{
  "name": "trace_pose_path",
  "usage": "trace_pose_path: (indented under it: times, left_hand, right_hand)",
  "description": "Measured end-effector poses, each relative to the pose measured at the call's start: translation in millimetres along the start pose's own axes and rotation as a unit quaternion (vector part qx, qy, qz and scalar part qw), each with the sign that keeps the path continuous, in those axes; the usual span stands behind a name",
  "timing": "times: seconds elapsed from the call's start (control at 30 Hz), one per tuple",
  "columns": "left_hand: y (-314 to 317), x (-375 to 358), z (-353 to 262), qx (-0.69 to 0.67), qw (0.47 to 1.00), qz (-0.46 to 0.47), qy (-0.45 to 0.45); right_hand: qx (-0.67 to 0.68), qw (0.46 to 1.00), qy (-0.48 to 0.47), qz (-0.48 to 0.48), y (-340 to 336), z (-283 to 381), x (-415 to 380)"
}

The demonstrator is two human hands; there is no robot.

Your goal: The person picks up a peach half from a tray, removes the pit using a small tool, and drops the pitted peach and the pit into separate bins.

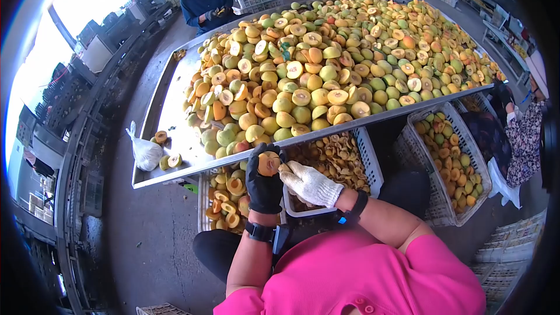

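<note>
In a black glove, my left hand is closed around a yellow peach half, its cut face turned up toward me. My right hand, in a white knitted glove, has its fingertips pinched together at the fruit's right edge. What those fingers hold, if anything, is too small to make out. Just beneath my hands, a white crate contains peeled-looking scraps and pits. Left of it, partly hidden by my left arm, another crate contains several pitted peach halves.
A metal-edged table in front bears a large heap of peaches, many cut. A knotted plastic bag lies at its left corner. To the right stands a crate of fruit. Co-workers are across the table and at far right.
</note>
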State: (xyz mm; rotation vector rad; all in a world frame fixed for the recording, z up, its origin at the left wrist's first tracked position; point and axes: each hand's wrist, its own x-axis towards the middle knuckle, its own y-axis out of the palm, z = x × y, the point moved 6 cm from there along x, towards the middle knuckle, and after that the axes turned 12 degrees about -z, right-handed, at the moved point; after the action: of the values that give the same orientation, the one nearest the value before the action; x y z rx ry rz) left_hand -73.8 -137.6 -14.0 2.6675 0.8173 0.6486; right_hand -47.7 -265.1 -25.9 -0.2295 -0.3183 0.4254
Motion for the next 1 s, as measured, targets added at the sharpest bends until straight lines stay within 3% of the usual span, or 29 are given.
trace_pose_path:
  times: [0.03,0.23,0.43,0.53,0.57,0.6,0.63,0.7,0.73,0.77,0.8,0.87,0.9,0.97,1.0]
  left_hand:
    - [-1,-1,0,0.043,0.999,0.004,0.019]
    - [6,-7,4,-0.101,0.992,0.038,-0.071]
    - [-5,-4,15,0.092,0.994,0.020,0.059]
    - [-5,-9,11,0.218,0.973,-0.013,0.072]
    - [-7,-6,25,0.033,0.997,-0.021,-0.072]
    - [-5,-4,38,-0.154,0.964,-0.030,-0.213]
    - [0,-7,48,-0.332,0.879,-0.037,-0.341]
    - [0,-9,37,-0.283,0.921,-0.056,-0.263]
    - [1,-11,31,-0.257,0.938,-0.065,-0.224]
    - [2,-14,17,-0.087,0.989,-0.066,-0.099]
    - [6,-20,2,0.087,0.994,-0.063,0.030]
    - [5,-20,4,0.149,0.986,-0.062,0.047]
    - [-2,-15,20,0.038,0.995,-0.065,-0.066]
    - [-4,-13,31,-0.037,0.983,-0.068,-0.164]
    - [-4,-13,27,0.001,0.986,-0.068,-0.151]
  right_hand:
    - [-0.031,0.996,-0.085,-0.027,3,-5,-1]
    - [-0.050,0.994,-0.088,-0.032,-2,13,-7]
    - [-0.134,0.965,-0.225,-0.024,4,10,-18]
    - [-0.184,0.942,-0.279,-0.018,0,20,-24]
    - [-0.120,0.979,-0.165,0.011,-3,19,-21]
    - [-0.053,0.997,-0.047,0.041,-4,21,-20]
    - [0.016,0.995,0.072,0.070,-2,17,-22]
    - [-0.022,0.988,-0.152,-0.007,-2,21,-23]
    - [0.001,0.989,-0.149,-0.007,0,10,-25]
    - [0.025,0.989,-0.146,-0.006,0,14,-25]
    - [0.089,0.995,-0.026,0.036,2,6,-27]
    - [0.186,0.964,0.156,0.112,4,5,-35]
    - [0.219,0.940,0.219,0.146,-2,19,-37]
    - [0.256,0.899,0.296,0.196,-4,21,-41]
    - [0.262,0.888,0.312,0.212,-4,16,-43]
